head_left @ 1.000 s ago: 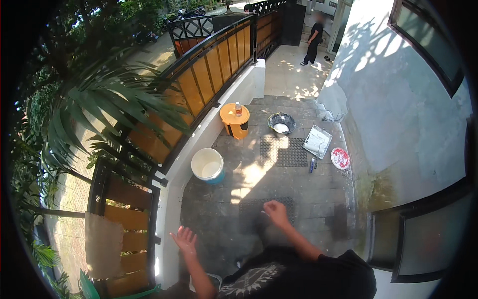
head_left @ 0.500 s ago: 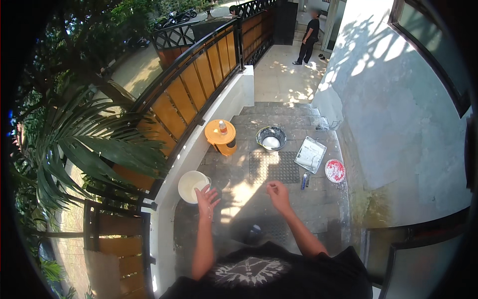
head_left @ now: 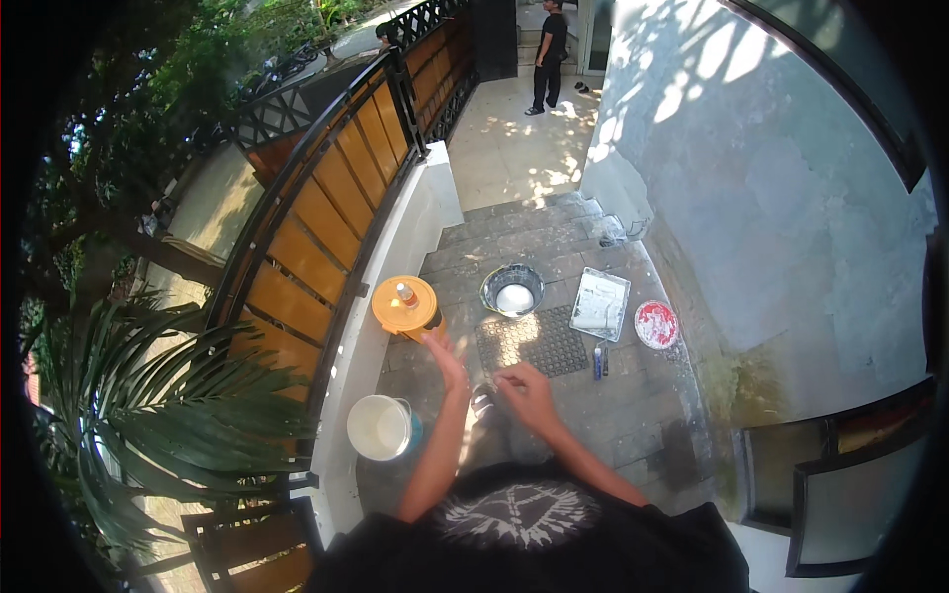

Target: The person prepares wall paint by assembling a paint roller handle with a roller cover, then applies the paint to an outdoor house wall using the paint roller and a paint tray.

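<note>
My left hand point(head_left: 448, 361) is raised in front of the orange lidded bucket point(head_left: 393, 313), its fingers stretched out and empty. My right hand point(head_left: 522, 387) is beside it with fingers pinched; what they hold, if anything, is too small to name. A bottle point(head_left: 406, 296) stands on the orange lid. A white pail point(head_left: 366, 428) is below left of my hands. Farther forward sit a black tub point(head_left: 492, 287) with white contents, a paint-smeared tray point(head_left: 599, 301), a red and white round lid point(head_left: 655, 325) and a blue tube point(head_left: 598, 365) on the paving.
Paved steps point(head_left: 465, 237) lead to a landing with a person point(head_left: 549, 64) in dark clothes. An orange-panelled railing point(head_left: 308, 222) and palm fronds flank the left, a wall point(head_left: 751, 237) with windows the right. A rubber mat point(head_left: 544, 351) lies ahead.
The view has moved forward along the paving toward the buckets and tray. My two hands have come closer together, the left rising and moving right.
</note>
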`<state>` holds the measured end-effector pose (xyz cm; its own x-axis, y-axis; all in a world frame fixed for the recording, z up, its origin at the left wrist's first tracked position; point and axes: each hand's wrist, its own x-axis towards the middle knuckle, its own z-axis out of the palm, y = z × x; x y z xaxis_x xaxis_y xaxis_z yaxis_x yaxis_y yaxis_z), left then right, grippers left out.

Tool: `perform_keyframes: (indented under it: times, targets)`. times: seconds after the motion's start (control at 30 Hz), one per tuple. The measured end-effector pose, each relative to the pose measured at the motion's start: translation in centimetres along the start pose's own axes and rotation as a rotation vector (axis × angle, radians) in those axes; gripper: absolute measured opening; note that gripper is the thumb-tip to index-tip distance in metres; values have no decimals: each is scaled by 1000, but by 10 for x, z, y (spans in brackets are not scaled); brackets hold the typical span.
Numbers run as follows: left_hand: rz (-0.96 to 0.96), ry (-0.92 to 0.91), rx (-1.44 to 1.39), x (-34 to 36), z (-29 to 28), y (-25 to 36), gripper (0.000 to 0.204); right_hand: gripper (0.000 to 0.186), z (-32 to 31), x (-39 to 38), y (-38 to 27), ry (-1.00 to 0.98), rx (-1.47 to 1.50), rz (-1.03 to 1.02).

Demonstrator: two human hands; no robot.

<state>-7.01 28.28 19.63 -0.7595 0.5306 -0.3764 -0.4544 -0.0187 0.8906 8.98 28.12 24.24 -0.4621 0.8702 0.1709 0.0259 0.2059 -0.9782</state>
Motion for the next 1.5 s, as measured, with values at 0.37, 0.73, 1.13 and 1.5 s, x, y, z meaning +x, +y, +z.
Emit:
perform_keyframes:
  times: [0.37, 0.73, 1.13, 1.5]
  targets:
    - [-144, -81, 53, 156, 88, -7, 84, 15, -37, 118, 59, 219, -124, 276]
    - [-457, 23, 287, 276, 40, -75, 82, 20, -10, 186, 298, 111, -275, 708]
    - [-687, 267, 93, 364, -3, -217, 86, 73, 114, 298, 743, 894, 927, 1478]
    - [-734, 207, 166, 411, -47, -216, 83, 28, 63, 330, 755, 1011, 700, 1070]
